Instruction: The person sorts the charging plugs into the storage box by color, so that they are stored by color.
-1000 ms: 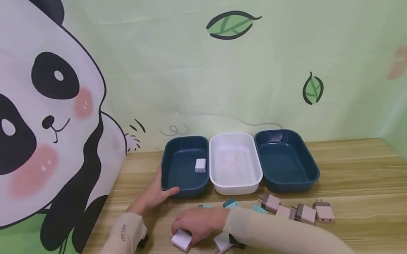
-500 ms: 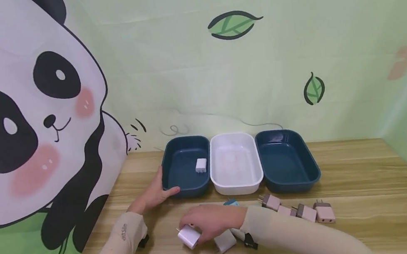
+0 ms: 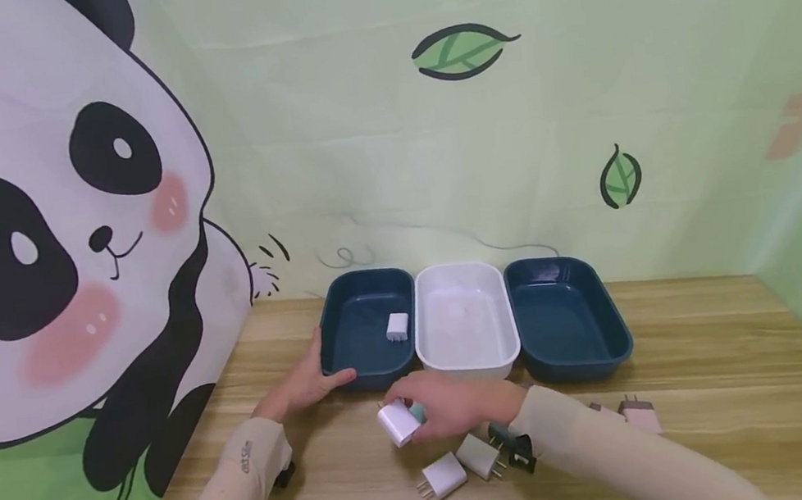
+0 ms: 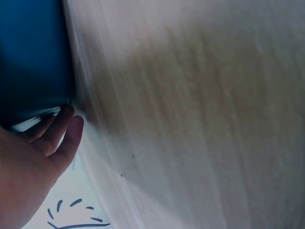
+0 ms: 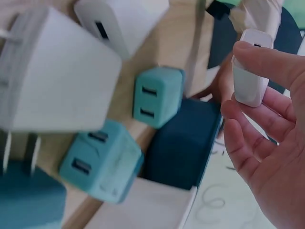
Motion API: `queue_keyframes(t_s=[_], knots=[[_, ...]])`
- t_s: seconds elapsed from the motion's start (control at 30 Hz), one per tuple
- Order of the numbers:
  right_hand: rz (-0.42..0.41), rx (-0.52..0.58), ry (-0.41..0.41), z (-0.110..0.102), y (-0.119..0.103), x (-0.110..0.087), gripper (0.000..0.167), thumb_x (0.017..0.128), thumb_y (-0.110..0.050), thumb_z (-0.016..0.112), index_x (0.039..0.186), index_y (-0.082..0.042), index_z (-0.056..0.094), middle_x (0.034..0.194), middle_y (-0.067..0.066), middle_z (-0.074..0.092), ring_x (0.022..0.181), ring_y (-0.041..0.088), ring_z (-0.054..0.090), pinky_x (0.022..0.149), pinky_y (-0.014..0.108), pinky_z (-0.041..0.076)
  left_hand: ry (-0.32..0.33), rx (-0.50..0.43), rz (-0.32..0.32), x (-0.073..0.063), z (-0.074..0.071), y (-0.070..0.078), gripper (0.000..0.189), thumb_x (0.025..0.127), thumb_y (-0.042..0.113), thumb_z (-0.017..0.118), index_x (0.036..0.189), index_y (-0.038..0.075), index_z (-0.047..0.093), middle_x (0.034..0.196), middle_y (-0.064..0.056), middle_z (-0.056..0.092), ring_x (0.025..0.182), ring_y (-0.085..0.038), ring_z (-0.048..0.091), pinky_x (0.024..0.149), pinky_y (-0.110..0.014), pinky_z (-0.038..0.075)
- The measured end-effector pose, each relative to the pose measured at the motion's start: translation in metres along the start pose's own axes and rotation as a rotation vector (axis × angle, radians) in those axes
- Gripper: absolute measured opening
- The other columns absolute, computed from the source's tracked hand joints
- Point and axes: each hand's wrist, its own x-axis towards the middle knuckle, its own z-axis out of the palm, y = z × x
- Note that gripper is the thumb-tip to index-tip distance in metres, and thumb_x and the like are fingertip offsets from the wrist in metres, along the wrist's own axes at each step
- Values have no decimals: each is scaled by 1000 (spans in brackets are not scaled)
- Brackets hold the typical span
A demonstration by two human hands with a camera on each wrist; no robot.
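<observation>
My right hand pinches a white plug-in charger between thumb and fingers, raised just in front of the bins. In the right wrist view the thumb lies across the same charger, its port end facing up. My left hand is spread against the near left corner of the left dark blue bin, with its thumb at the front rim. The left wrist view shows its fingers touching the bin's side. A white charger lies inside that bin.
A white bin stands in the middle, another dark blue bin at right. Two white chargers lie in front. Turquoise chargers sit partly under the right hand. A pink-and-brown charger lies further right, with another mostly hidden by the sleeve.
My right hand has lifted the white charger and carried it right and away from me, towards the bins. Two white chargers on the table are now uncovered. The left hand has stayed at the bin.
</observation>
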Motion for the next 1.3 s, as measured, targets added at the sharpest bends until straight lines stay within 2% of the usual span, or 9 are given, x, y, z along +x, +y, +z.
queue_keyframes(t_s=[0.2, 0.47, 0.63, 0.97, 1.3], knots=[[93, 34, 63, -8, 15, -1, 48, 83, -27, 73, 125, -12, 55, 115, -2, 59, 101, 13, 55, 89, 25, 44, -2, 25, -10, -1, 0, 0, 109, 83, 37, 73, 151, 10, -8, 156, -19, 6, 139, -38, 17, 108, -57, 17], [181, 140, 188, -18, 37, 0, 44, 82, -23, 75, 120, -10, 57, 108, -1, 60, 97, 19, 56, 85, 29, 46, -14, 18, -58, -1, -1, 3, 112, 81, 42, 73, 151, 15, -11, 157, -14, 3, 140, -35, 14, 108, -56, 16], [219, 161, 230, -22, 45, 3, 47, 82, -20, 75, 121, -5, 56, 105, 2, 61, 93, 16, 56, 81, 29, 49, -17, 12, -33, -2, -2, 4, 110, 82, 38, 73, 151, 12, -9, 156, -17, 4, 139, -37, 16, 108, -57, 17], [336, 222, 260, -28, 56, 23, 47, 83, -21, 74, 124, -7, 56, 109, 5, 62, 93, 17, 56, 82, 28, 49, -7, 9, -41, -2, -3, 5, 110, 81, 38, 74, 151, 14, -8, 156, -15, 3, 139, -35, 17, 108, -57, 17], [346, 203, 242, -28, 63, 53, 47, 80, -21, 77, 121, -7, 58, 103, 4, 63, 87, 16, 56, 80, 26, 48, -29, 43, -99, -4, -4, 10, 111, 80, 46, 72, 151, 12, -8, 156, -16, 3, 139, -35, 16, 108, -56, 18]])
